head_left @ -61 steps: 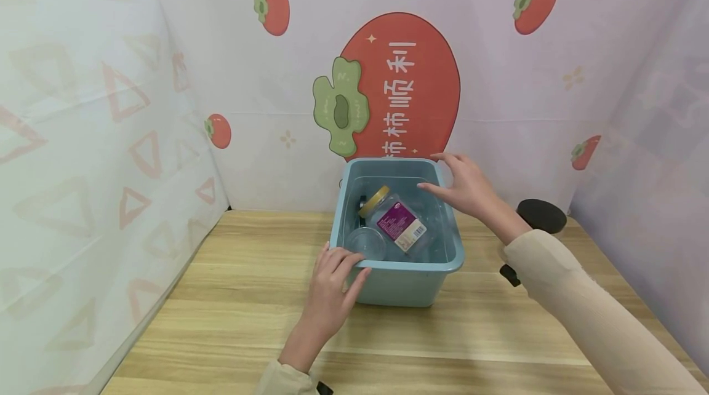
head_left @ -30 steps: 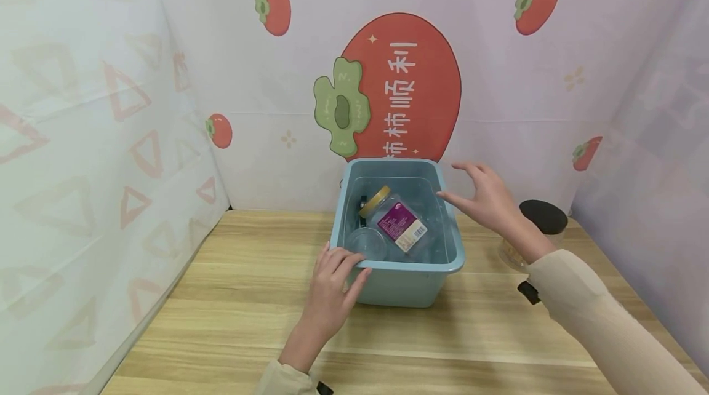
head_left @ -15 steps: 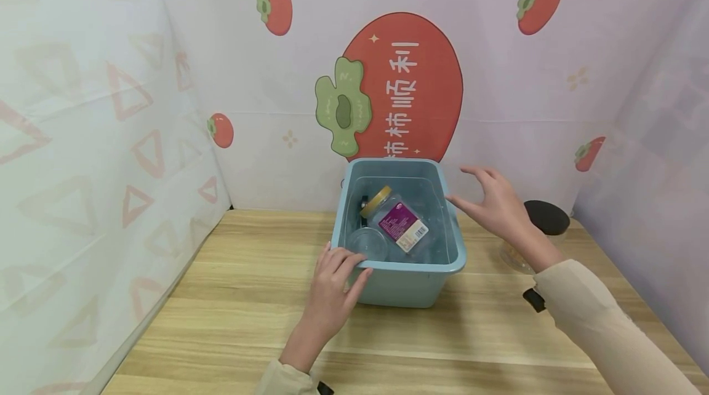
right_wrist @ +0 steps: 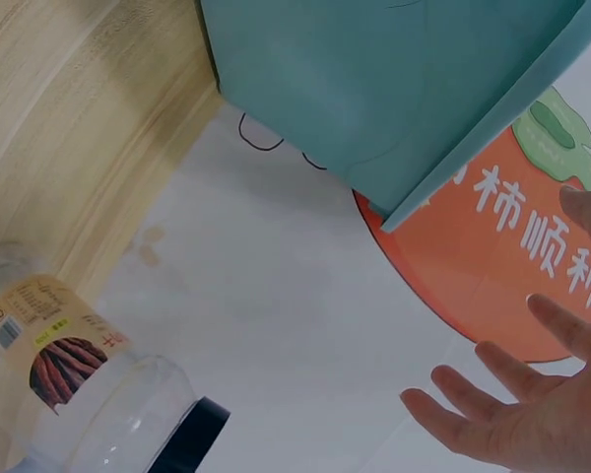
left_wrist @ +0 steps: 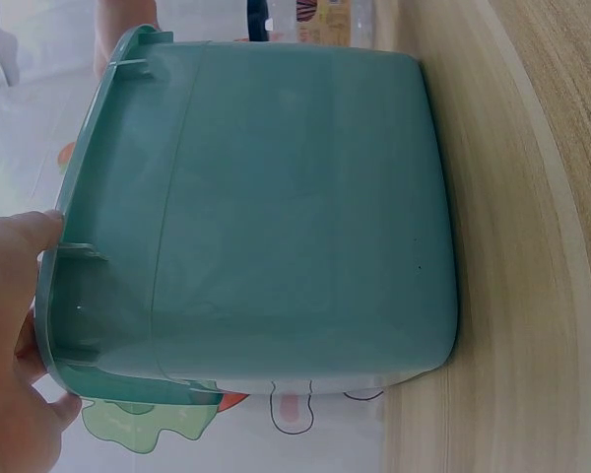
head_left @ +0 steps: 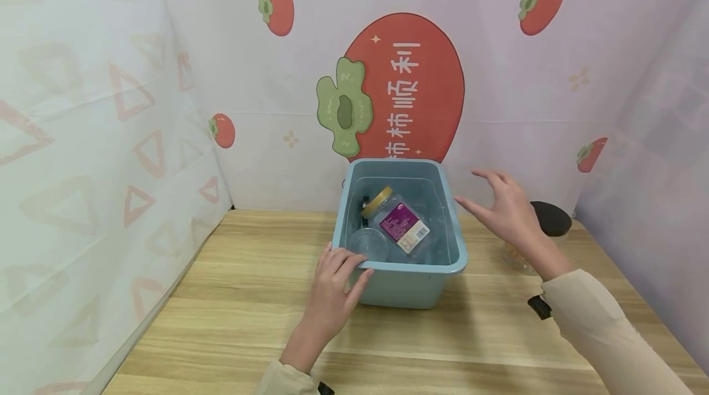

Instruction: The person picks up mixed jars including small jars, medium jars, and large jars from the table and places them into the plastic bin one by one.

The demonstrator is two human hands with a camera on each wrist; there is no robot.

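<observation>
A blue plastic bin (head_left: 404,287) stands on the wooden table. My left hand (head_left: 331,293) holds its front left corner, fingers over the rim and thumb at the front. Inside lies a clear jar (head_left: 403,227) with a gold lid and purple label, tilted on its side. A clear round container (head_left: 368,245) sits at the bin's front left; its kind is hard to tell. A dark piece (head_left: 364,213) shows along the left inner wall. My right hand (head_left: 506,207) hangs in the air right of the bin, fingers spread, holding nothing.
Behind my right wrist stands a clear jar with a black lid (head_left: 551,218); its picture label (right_wrist: 64,345) shows in the right wrist view. Printed cloth (head_left: 266,93) hangs close behind the bin and along both sides of the table (head_left: 244,296).
My right hand has moved from over the bin's right rim out to the right, staying spread. More of the black-lidded jar shows. The left hand and the bin have stayed in place.
</observation>
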